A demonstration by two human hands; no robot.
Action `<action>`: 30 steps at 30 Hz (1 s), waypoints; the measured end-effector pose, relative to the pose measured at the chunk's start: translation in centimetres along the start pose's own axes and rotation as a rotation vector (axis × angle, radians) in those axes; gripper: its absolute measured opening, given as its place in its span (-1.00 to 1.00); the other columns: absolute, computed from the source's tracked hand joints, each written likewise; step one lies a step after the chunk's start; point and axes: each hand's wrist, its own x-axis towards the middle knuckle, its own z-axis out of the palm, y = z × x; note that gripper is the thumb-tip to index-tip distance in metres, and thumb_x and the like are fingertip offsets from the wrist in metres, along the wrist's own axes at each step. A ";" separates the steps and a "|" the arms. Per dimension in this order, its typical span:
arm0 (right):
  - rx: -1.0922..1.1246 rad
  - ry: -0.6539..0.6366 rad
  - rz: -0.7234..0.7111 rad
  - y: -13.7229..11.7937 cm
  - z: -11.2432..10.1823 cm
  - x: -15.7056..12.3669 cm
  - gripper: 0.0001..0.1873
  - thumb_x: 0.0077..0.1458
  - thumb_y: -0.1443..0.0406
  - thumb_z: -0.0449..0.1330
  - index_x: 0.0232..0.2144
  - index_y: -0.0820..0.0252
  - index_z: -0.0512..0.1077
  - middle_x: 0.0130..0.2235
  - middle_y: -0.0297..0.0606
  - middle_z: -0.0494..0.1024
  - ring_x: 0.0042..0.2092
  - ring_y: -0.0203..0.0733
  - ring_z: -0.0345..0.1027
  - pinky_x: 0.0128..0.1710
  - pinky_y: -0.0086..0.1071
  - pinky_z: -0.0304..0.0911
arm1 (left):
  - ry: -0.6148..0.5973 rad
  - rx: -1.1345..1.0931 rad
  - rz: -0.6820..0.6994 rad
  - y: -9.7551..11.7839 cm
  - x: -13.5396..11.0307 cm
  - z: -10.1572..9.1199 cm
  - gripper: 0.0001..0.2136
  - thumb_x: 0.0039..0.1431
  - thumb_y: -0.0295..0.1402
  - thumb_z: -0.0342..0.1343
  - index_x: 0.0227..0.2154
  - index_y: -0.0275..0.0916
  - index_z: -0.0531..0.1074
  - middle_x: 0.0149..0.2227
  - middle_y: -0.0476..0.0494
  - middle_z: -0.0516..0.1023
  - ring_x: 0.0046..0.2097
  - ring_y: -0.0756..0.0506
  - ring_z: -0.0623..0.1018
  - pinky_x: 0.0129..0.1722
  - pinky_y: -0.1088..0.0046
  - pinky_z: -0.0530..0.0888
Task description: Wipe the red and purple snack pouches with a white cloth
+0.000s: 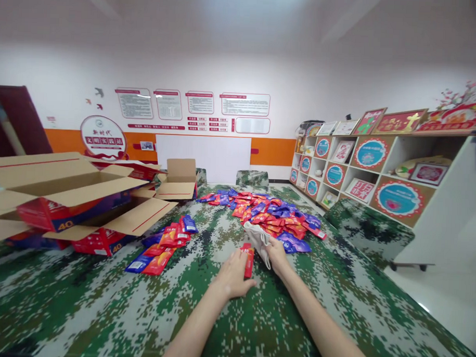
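Note:
My right hand [277,257] is closed on a greyish-white cloth [258,238], which hangs just above the table at the near edge of the packet pile. A single red packet [249,263] lies on the camouflage tablecloth [202,312] between my hands. My left hand [233,276] rests flat against its left side, thumb spread out and fingers stretched forward over part of it. Beyond my hands spreads a heap of red and blue sealed packets [262,213]. To the left, a smaller overlapping row of such packets [165,243] lies on the cloth.
Open cardboard boxes [81,194] with raised flaps crowd the table's left side. A smaller open carton [177,189] stands at the back. Camouflage-covered chairs [367,230] are at the right and far edges. Shelves [363,175] line the right wall.

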 end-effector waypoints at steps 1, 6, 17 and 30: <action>0.023 0.031 0.029 0.4 -0.3 -0.4 -0.62 -0.12 0.33 0.15 -0.18 0.18 0.51 -0.09 -0.21 0.55 -0.02 0.05 0.37 0.03 -0.13 0.23 | -0.002 0.026 -0.018 0.2 0.6 0.2 -0.36 -0.12 -0.08 0.21 0.01 -0.29 0.22 0.03 -0.29 0.28 0.09 -0.29 0.26 0.11 0.19 0.20; -0.009 -0.012 0.012 0.1 -0.5 -1.7 -0.59 -0.09 0.35 0.09 -0.13 0.19 0.49 -0.03 -0.20 0.51 0.05 0.03 0.31 0.10 -0.08 0.15 | -0.034 0.075 -0.008 0.5 1.5 0.7 -0.40 -0.10 -0.13 0.19 0.00 -0.31 0.24 -0.02 -0.29 0.33 0.04 -0.29 0.31 0.09 0.20 0.23; -0.650 -0.577 -0.478 0.2 2.4 -2.6 -0.45 -0.01 0.49 -0.03 0.03 0.07 0.37 0.07 -0.13 0.41 0.09 -0.10 0.25 0.10 -0.15 0.14 | 0.027 0.104 0.086 0.7 -2.7 0.4 -0.68 0.16 -0.25 -0.05 -0.07 -0.27 0.37 -0.04 -0.24 0.42 0.05 -0.23 0.32 0.12 0.25 0.19; -0.706 -0.453 -0.236 2.5 1.4 3.5 -0.53 -0.04 0.42 -0.01 -0.08 0.14 0.47 0.01 -0.19 0.47 0.04 -0.14 0.31 0.07 -0.29 0.14 | 0.007 0.261 -0.007 1.3 -0.6 0.8 -0.52 0.03 -0.01 0.04 -0.14 -0.31 0.36 -0.15 -0.30 0.42 -0.09 -0.25 0.40 -0.02 0.24 0.32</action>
